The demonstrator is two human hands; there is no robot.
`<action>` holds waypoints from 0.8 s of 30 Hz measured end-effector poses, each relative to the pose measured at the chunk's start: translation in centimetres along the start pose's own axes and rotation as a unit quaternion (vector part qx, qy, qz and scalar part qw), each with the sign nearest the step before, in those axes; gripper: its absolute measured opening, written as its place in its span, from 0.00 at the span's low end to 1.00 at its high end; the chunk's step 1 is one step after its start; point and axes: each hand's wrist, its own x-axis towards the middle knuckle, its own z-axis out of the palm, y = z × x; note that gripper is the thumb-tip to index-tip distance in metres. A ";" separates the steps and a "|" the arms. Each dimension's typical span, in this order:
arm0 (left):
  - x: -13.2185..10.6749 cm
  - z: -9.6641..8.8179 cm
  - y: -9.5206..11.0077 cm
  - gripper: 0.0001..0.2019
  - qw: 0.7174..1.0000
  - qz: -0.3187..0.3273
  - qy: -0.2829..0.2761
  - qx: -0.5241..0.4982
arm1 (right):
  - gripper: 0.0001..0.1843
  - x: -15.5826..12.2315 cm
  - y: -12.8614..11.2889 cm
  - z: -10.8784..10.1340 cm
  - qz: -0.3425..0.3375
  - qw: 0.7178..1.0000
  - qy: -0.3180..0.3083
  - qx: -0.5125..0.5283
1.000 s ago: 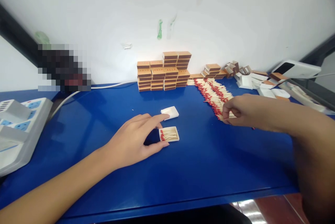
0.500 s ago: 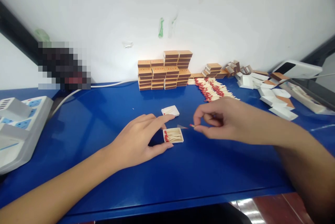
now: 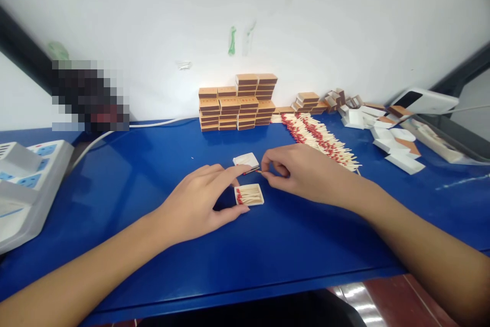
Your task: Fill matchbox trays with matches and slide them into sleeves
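A white matchbox tray (image 3: 262, 198) holding red-headed matches (image 3: 248, 195) lies on the blue table. My left hand (image 3: 199, 197) straddles its left end, thumb at the near side and fingers at the far side. The left index finger reaches over toward a second white tray (image 3: 247, 158) just behind, which holds a few matches. From the right comes my right hand (image 3: 293, 166), thumb and index finger pinched on a match (image 3: 253, 170). That match lies along the near edge of the second tray, close to my left index fingertip.
Behind stand stacked matchboxes (image 3: 237, 107) against the wall. Right of them lies a broad pile of loose matches (image 3: 321, 138). Unfilled white trays (image 3: 398, 146) and box sleeves (image 3: 335, 98) are scattered at the right. A power strip (image 3: 42, 189) sits at the left edge.
My right hand has moved left with the match, bringing it beside the second tray. My left hand stays around the filled tray. The view has shifted slightly.
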 end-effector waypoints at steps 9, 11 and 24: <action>-0.1 -0.1 0.0 0.31 1.000 -0.004 0.002 0.009 | 0.06 0.7 0.3 1.5 -0.045 0.999 0.005 -0.027; -0.2 -0.1 -0.1 0.31 1.000 -0.007 0.003 0.011 | 0.07 0.8 0.4 1.5 -0.047 0.999 0.007 -0.022; 0.0 -0.1 0.0 0.32 0.999 -0.020 0.008 0.025 | 0.10 0.1 -0.7 0.7 -0.027 0.999 -0.022 0.038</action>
